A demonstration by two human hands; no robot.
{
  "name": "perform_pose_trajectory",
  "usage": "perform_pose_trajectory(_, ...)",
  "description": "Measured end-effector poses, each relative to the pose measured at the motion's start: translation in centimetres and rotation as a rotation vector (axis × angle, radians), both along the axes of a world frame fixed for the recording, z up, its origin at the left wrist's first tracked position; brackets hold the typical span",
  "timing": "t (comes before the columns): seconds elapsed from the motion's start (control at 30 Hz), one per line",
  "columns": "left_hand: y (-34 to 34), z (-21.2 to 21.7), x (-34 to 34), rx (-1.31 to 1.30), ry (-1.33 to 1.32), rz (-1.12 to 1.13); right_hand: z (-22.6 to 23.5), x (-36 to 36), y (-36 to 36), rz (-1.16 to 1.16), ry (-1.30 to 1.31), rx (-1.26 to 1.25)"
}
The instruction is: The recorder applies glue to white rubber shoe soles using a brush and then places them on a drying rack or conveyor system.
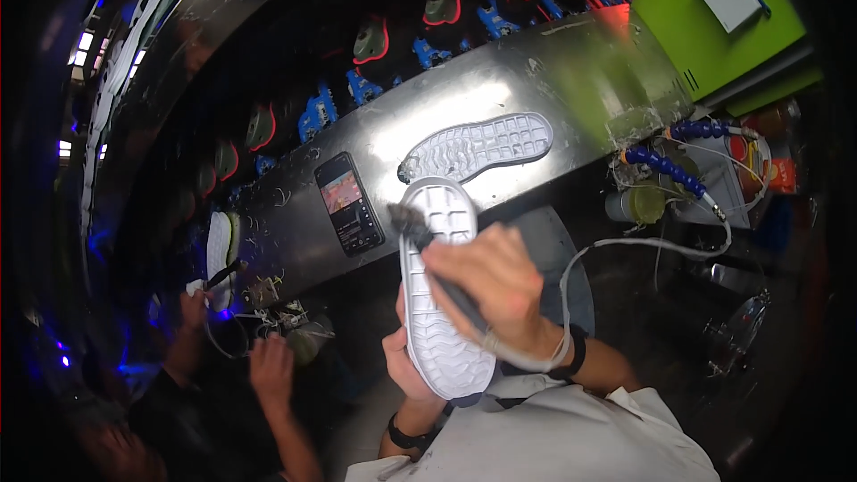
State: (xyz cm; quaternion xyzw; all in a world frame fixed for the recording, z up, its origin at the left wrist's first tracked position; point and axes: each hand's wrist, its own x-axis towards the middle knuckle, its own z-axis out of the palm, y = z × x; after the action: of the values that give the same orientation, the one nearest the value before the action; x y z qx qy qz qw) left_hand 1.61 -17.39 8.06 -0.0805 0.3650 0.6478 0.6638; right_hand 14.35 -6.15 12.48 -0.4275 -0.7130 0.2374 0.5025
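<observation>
A white shoe sole (451, 353) is held up with its grid-like side facing me, its toe end pointing away. My left hand (406, 370) grips its left edge near the lower end, with some fingers hidden behind it. My right hand (502, 284) is closed around the handle of a dark-bristled brush (411, 223). The bristles are at the sole's upper left edge; whether they touch it is blurred. From the handle a pale tube (571, 281) runs past my right wrist. Just beyond, another white sole (486, 145) lies on the metal bench.
A phone (349, 205) with a lit screen lies on the metal bench (277, 250). Blue jointed hoses (665, 170) and a jar (644, 203) stand at the right. Behind the bench runs a row of blue and grey-red parts (370, 40). At left, a co-worker's hands (270, 366) work near another sole (219, 250).
</observation>
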Motion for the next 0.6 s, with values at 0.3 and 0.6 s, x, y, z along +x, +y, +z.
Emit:
perform_pose_trajectory(0.3, 1.2, 2.3, 1.5, 0.125, -0.447, 0.111, 1.0, 2.2, -3.4, 0.148, 0.230, -0.100)
perform_pose_trajectory(0.6, 6.5, 4.2, 1.7, 0.334, -0.413, -0.235, 3.5, 5.3, -6.2, 0.379, 0.398, -0.388)
